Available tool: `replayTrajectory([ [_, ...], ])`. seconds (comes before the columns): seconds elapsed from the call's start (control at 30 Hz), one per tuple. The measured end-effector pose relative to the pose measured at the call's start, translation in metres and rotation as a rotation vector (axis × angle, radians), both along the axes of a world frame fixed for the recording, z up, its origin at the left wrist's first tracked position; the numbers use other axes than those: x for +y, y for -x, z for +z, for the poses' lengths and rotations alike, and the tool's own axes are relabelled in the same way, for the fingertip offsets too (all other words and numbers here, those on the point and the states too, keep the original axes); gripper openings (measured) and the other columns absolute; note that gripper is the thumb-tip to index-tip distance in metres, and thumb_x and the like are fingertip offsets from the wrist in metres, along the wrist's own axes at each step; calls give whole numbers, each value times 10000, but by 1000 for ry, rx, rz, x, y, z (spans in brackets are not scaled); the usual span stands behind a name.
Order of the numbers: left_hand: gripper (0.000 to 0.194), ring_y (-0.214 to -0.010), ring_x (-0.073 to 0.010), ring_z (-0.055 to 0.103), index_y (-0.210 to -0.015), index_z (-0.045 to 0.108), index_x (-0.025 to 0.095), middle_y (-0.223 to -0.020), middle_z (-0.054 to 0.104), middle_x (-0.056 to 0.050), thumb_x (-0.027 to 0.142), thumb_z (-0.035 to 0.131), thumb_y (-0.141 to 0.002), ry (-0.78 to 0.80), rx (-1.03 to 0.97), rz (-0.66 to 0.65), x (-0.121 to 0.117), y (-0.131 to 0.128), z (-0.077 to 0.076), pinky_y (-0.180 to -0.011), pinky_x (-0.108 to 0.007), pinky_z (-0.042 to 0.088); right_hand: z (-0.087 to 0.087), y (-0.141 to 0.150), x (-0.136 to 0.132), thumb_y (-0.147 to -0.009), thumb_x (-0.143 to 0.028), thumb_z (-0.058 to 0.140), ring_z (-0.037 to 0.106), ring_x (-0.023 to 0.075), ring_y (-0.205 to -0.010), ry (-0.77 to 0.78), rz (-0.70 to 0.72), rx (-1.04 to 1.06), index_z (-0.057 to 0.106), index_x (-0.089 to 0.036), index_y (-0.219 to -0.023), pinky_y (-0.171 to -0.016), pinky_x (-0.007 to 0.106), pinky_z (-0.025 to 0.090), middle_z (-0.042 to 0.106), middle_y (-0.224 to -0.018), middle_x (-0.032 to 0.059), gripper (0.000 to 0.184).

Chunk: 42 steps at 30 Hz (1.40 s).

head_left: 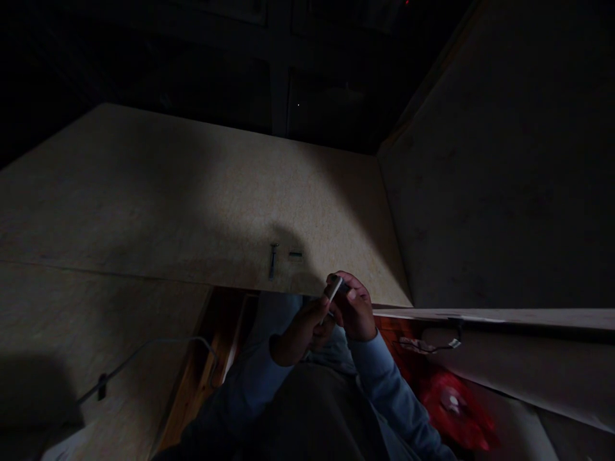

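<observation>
Above my lap, close to the table's front edge, both hands are together on a small object. My left hand (303, 328) is closed, its fingers gripping a thin, pale, flat-edged piece (335, 289) that points up and to the right. From the other side my right hand (358, 306) curls its fingers round the upper end, where something dark sits against the pale piece. Dim light hides the exact kind of both. On the table, left of my hands, lie a slim T-shaped tool (273, 261), much like a razor, and a small dark rectangular piece (295, 255).
The pale tabletop (230, 186) stretches away, with a dark panel (500, 192) rising on its right. A grey cable (163, 340) crosses the left surface. Low on the right are a red plastic bag (451, 403) and a dark cord (435, 349). The background is very dark.
</observation>
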State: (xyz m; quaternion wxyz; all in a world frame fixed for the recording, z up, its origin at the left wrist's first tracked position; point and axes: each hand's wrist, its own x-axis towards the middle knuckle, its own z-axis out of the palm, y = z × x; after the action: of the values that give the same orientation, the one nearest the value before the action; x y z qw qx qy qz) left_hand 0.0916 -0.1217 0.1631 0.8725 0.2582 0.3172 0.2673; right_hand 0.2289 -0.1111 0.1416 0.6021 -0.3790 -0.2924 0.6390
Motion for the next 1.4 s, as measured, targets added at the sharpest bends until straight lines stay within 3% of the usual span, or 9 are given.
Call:
replayTrajectory([
  [0.17, 688, -359, -34, 122, -790, 573, 166, -460, 250, 130, 842, 634, -677, -54, 87, 83, 5, 2, -2, -339, -198, 92, 5, -4, 2, -662, -516, 859, 524, 134, -535, -35, 80, 15, 719, -209, -1010, -402, 224, 421, 627, -677, 2, 485],
  [0.37, 710, -361, -39, 150, -771, 580, 161, -463, 268, 121, 866, 599, -682, -113, 141, 148, 3, 1, 0, -344, -200, 103, 3, -4, 1, -711, -434, 843, 526, 122, -532, -74, 99, 45, 730, -219, -1063, -457, 248, 452, 658, -728, 2, 428],
  [0.57, 705, -370, -37, 153, -794, 577, 160, -473, 262, 121, 859, 590, -702, -129, 183, 198, 1, 2, -2, -362, -208, 90, -4, -14, 0, -654, -390, 878, 606, 175, -671, -54, 90, -68, 755, -211, -1037, -576, 308, 513, 710, -810, 35, 439],
  [0.8, 659, -404, -57, 168, -739, 583, 175, -483, 268, 99, 834, 599, -721, -163, 162, 87, -2, 4, 3, -394, -246, 87, 7, -20, 2, -626, -400, 900, 656, 182, -707, -23, 59, -162, 797, -228, -975, -683, 334, 560, 774, -870, 47, 403],
  [0.97, 621, -433, -84, 198, -695, 594, 185, -469, 267, 77, 798, 560, -787, -214, 186, 25, -3, 10, 4, -423, -276, 88, 7, -30, 1, -619, -364, 910, 682, 190, -722, 11, 98, -264, 806, -237, -946, -673, 327, 574, 796, -913, 53, 366],
  [1.23, 676, -380, -55, 153, -672, 574, 185, -445, 247, 96, 861, 591, -699, -118, 155, -144, -2, 18, 4, -393, -255, 60, 5, -33, 0, -644, -335, 902, 700, 198, -771, -16, 91, -308, 805, -238, -960, -692, 326, 576, 796, -940, 59, 344],
  [1.3, 694, -367, -46, 147, -672, 556, 185, -445, 251, 103, 879, 587, -678, -87, 156, -129, -1, 17, 2, -381, -247, 58, 5, -31, 1, -635, -357, 905, 696, 200, -765, -16, 88, -298, 804, -233, -953, -694, 333, 576, 792, -915, 56, 356],
  [1.4, 704, -374, -38, 142, -703, 544, 181, -458, 256, 115, 881, 612, -649, -60, 188, 5, 0, 14, -1, -377, -228, 68, 5, -28, 1, -621, -383, 908, 671, 188, -702, -13, 100, -267, 801, -224, -954, -676, 336, 574, 768, -812, 38, 384],
])
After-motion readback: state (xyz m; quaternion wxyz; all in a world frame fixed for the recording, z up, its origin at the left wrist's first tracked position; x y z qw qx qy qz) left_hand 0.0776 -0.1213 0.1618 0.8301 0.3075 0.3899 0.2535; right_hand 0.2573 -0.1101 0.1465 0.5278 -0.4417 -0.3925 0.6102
